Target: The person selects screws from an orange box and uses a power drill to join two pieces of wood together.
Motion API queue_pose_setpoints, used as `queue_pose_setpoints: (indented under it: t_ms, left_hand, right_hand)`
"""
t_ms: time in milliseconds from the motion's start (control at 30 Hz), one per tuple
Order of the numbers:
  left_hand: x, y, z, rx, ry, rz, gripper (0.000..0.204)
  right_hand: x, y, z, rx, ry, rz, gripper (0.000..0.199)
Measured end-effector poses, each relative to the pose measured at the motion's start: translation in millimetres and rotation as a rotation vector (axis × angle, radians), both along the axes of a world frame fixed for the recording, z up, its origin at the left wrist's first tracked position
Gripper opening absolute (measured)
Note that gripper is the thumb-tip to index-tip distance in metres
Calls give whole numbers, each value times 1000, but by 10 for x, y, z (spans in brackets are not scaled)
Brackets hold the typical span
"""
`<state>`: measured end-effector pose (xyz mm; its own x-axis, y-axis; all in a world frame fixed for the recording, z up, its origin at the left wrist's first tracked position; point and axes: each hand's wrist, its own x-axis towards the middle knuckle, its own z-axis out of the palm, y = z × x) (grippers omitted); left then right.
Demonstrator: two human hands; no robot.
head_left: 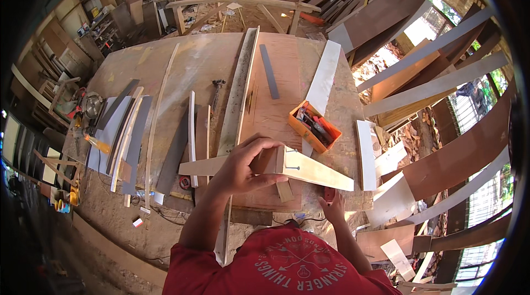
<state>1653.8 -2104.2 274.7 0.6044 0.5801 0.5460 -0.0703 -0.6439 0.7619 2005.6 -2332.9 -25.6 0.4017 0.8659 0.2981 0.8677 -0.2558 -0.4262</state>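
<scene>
The left hand point(243, 165) is gripping a wooden strip point(314, 171); the right hand point(333, 206), grip unclear, is touching something red point(329, 193). The strip could be slipping sideways off the workbench point(182, 63) if pressed unevenly.

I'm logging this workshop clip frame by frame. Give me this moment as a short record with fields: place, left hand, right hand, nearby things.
place: large wooden workbench in a cluttered woodshop
left hand: left hand grips a pale wooden piece where it meets a cross strip, a nail showing in it
right hand: right hand at the bench's near edge on a small red object; whether it grips it cannot be told
nearby things: orange tool box, long plank, hammer, grey and white strips at the left
</scene>
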Motion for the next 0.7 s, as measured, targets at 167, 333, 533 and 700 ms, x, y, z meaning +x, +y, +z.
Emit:
queue_pose_setpoints:
  t_ms: [167, 333, 533, 700]
  left_hand:
    - [39, 8, -2, 24, -10, -11, 66]
    - [-19, -4, -45, 30, -15, -1, 67]
    - [-16, -23, -22, 32, -2, 6, 66]
    - [72, -56, -72, 13, 21, -16, 65]
  right_hand:
    - [151, 378, -179, -21, 302, -68, 82]
    - [-43, 340, 296, -265, 832, -164, 69]
    - [-109, -174, 625, -171, 1302, -98, 51]
    - [-344, -417, 1085, -163, 1210, -198, 50]
